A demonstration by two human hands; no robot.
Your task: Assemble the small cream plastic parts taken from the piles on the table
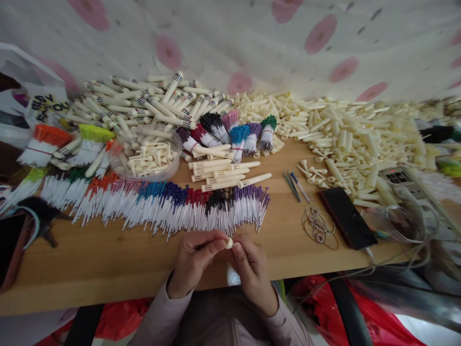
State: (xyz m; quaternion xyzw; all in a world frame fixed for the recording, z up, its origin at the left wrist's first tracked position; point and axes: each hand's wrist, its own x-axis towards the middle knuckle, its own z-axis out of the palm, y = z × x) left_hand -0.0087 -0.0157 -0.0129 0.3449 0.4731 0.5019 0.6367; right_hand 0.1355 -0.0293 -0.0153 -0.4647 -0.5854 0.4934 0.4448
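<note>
Near the table's front edge my left hand (pixel 198 257) and my right hand (pixel 254 269) meet, each closed in a pinch. Between their fingertips is a small cream plastic pen part (pixel 229 243); the fingers cover most of it. Just beyond my hands lies a long row of white pen refills (pixel 176 214) with coloured ends, sorted by colour. Behind the row rest several cream pen barrels (pixel 225 170) with slots. A clear round tub (pixel 176 161) to their left holds small cream parts.
Rubber-banded refill bundles (pixel 238 139) stand before a pile of pens (pixel 144 98). Loose cream barrels (pixel 345 129) heap at the right. Tweezers (pixel 291 186), rubber bands (pixel 319 225), a black phone (pixel 348 217), a power strip (pixel 414 185) and cables lie on the right side.
</note>
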